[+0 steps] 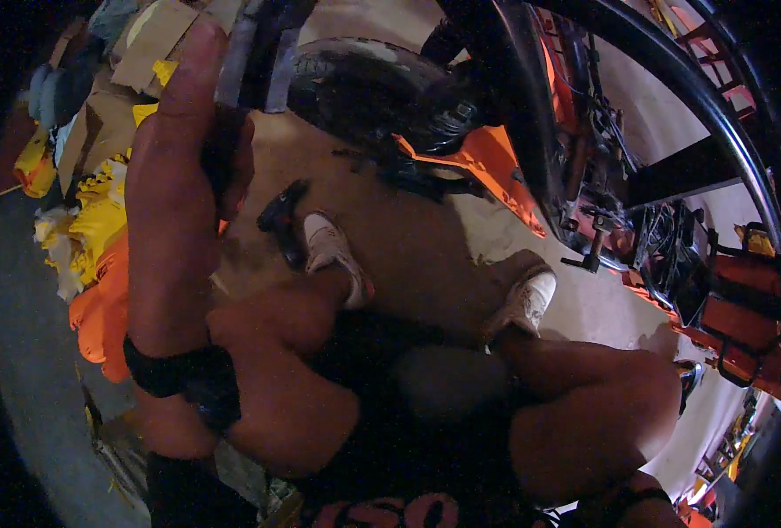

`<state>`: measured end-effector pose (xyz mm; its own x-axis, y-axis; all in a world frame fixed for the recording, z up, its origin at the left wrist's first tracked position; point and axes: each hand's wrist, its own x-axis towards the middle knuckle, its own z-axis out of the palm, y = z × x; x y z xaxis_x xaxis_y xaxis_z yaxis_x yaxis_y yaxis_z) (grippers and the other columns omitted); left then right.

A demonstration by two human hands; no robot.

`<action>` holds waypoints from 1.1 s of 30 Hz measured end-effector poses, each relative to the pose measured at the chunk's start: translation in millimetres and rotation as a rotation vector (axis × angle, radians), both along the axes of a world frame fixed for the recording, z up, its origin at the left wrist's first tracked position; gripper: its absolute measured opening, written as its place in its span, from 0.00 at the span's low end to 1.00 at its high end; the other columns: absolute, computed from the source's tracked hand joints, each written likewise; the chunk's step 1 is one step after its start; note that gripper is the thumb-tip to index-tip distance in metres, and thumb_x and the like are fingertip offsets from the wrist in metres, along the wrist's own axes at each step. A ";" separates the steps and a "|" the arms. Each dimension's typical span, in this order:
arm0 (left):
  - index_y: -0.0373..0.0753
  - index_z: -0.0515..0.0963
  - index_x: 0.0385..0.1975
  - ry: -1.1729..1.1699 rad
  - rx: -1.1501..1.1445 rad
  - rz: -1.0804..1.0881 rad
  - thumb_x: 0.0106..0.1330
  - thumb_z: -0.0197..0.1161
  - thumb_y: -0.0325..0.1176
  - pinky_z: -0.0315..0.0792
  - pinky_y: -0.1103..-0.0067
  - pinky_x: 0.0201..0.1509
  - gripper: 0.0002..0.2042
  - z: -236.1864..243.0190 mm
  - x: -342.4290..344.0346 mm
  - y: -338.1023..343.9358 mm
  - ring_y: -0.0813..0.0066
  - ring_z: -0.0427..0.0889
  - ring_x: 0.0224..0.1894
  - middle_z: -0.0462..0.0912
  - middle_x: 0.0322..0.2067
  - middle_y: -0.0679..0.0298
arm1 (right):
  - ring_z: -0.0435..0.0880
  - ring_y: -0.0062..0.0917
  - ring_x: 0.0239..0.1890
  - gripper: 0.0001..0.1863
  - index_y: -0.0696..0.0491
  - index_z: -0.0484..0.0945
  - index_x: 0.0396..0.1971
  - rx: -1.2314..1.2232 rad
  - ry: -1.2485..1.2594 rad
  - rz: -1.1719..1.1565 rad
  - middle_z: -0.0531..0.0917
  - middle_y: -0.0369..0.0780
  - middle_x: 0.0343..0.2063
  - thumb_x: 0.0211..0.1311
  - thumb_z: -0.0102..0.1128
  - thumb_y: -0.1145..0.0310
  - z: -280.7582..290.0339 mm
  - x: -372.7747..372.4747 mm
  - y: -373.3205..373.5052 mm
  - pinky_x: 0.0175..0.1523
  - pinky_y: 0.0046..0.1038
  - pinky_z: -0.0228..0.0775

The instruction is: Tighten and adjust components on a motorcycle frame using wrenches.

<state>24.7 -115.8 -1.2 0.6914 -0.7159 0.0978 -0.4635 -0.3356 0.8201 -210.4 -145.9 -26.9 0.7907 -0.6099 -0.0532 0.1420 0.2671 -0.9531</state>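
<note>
My left hand (179,123) reaches up at the upper left, one finger stretched forward and the others curled around a dark thing (220,145) too shadowed to name. A black band (184,378) circles that arm. Beyond the fingers stand dark upright bars (267,62); whether the hand touches them I cannot tell. On the floor to its right lies a dark, pistol-shaped power tool (281,220), beside my left shoe (329,251). My right hand does not show; a bit of skin with a dark strap (645,502) at the lower right edge is unclear.
A vehicle with a black tubular frame (707,88), orange panels (487,163) and hanging cables stands at the upper right. A large tyre (364,70) is ahead. Cardboard (153,40), yellow pieces (100,207) and orange material (100,308) pile up at the left.
</note>
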 end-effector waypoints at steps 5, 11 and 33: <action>0.40 0.76 0.23 0.041 0.025 -0.092 0.64 0.52 0.49 0.53 0.83 0.19 0.19 -14.0 2.0 -7.9 0.86 0.61 0.15 0.67 0.13 0.74 | 0.76 0.22 0.27 0.19 0.59 0.69 0.45 0.055 0.011 -0.070 0.79 0.41 0.32 0.57 0.57 0.64 -5.5 -16.0 -0.7 0.30 0.22 0.67; 0.39 0.75 0.23 0.041 0.103 -0.115 0.62 0.57 0.47 0.55 0.83 0.21 0.16 2.0 7.1 -6.1 0.85 0.64 0.18 0.70 0.16 0.74 | 0.76 0.21 0.28 0.19 0.59 0.69 0.46 0.177 -0.124 -0.129 0.79 0.41 0.33 0.57 0.56 0.65 10.0 -31.8 6.9 0.30 0.22 0.66; 0.38 0.60 0.06 -0.303 0.149 -0.412 0.38 0.74 0.54 0.52 0.73 0.17 0.30 -18.3 29.4 0.1 0.75 0.54 0.14 0.54 0.08 0.65 | 0.74 0.18 0.28 0.24 0.54 0.63 0.52 0.554 0.170 -0.311 0.76 0.37 0.35 0.58 0.56 0.61 -1.7 34.3 23.1 0.30 0.21 0.67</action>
<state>54.1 -115.7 -19.5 0.3068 -0.9433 0.1265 -0.7901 -0.1784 0.5864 -176.0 -122.9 -28.6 0.5344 -0.6554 -0.5337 0.1512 0.6954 -0.7025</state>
